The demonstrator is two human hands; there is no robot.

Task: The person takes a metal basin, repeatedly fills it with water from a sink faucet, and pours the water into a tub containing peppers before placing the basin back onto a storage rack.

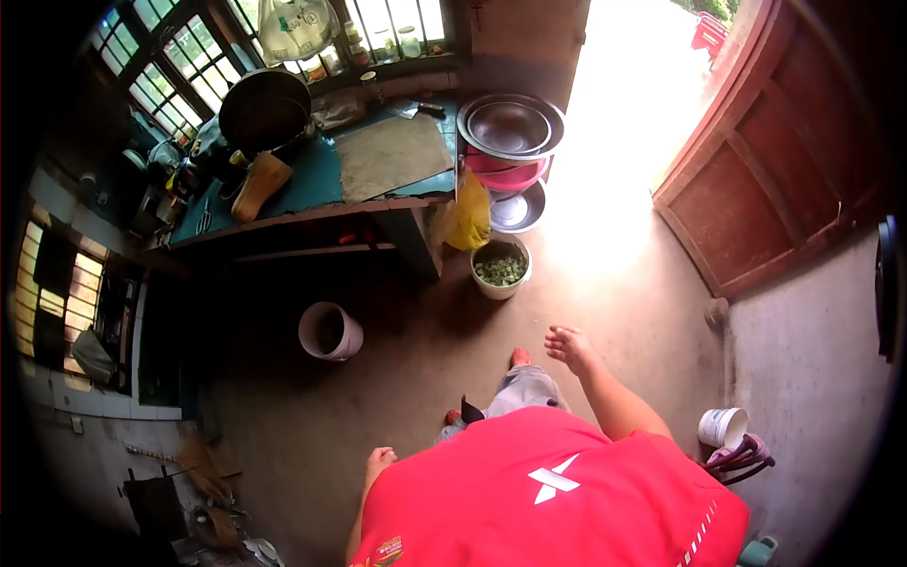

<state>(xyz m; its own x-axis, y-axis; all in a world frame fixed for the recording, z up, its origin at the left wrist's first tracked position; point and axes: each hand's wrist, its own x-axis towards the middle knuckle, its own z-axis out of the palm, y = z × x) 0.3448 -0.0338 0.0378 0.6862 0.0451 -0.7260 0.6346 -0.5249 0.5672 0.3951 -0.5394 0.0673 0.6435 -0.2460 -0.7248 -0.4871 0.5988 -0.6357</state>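
My right hand (568, 347) is held out in front of my body above the floor, its fingers a little bent and apart, with nothing in it. Past it stands a white bucket (513, 291) with chopped green leaves (502, 270) inside. Low at my side, my left hand (380, 460) is partly covered by my red shirt (491, 482); its fingers are too small and hidden to make out. Another white bucket (351, 337) stands on the floor ahead of that hand, its inside dark.
A tiled counter (316, 180) holds a board (392, 156), a knife (430, 110) and a dark wok (265, 109). Metal basins (510, 128) and a yellow bag (470, 213) are at its end. The wooden door (765, 180) is open. A white tub (723, 428) stands by the right wall.
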